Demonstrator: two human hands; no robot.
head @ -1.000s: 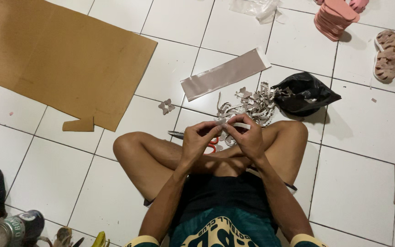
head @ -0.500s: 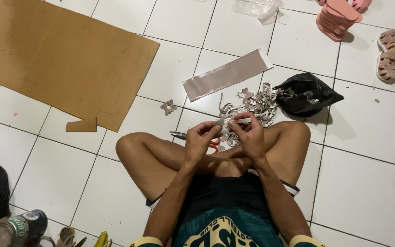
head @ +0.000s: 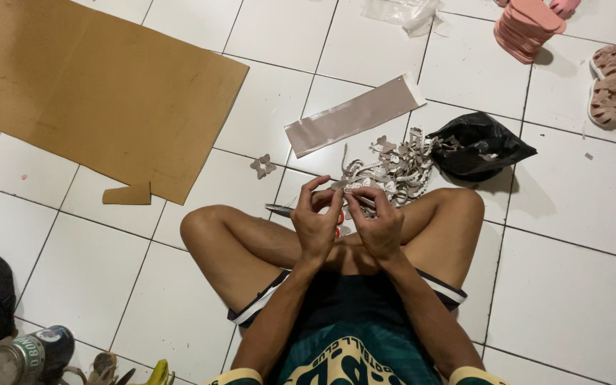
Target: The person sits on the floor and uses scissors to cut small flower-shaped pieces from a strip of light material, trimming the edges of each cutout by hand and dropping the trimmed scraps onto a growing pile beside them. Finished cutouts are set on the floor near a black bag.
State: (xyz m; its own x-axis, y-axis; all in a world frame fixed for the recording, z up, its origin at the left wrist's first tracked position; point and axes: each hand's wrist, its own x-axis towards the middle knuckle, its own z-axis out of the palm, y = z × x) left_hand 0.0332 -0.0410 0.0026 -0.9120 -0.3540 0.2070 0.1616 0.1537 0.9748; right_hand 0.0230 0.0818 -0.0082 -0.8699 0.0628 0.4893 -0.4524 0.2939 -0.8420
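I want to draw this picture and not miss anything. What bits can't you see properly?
- Small grey piece, head view: pinched between the left hand and right hand; the fingers cover most of it.
- Scissors, head view: only the blade tips and a bit of red handle show past the hands.
- Black bag, head view: its contents are too dark to tell.
- Can, head view: cut off by the bottom edge.

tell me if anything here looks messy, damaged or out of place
A heap of grey cut-out scraps lies loose on the tiles beside a crumpled black bag. One bow-shaped piece sits apart from the heap. The cardboard sheet has a notch cut from its lower edge. Both hands, left and right, pinch a small grey piece.
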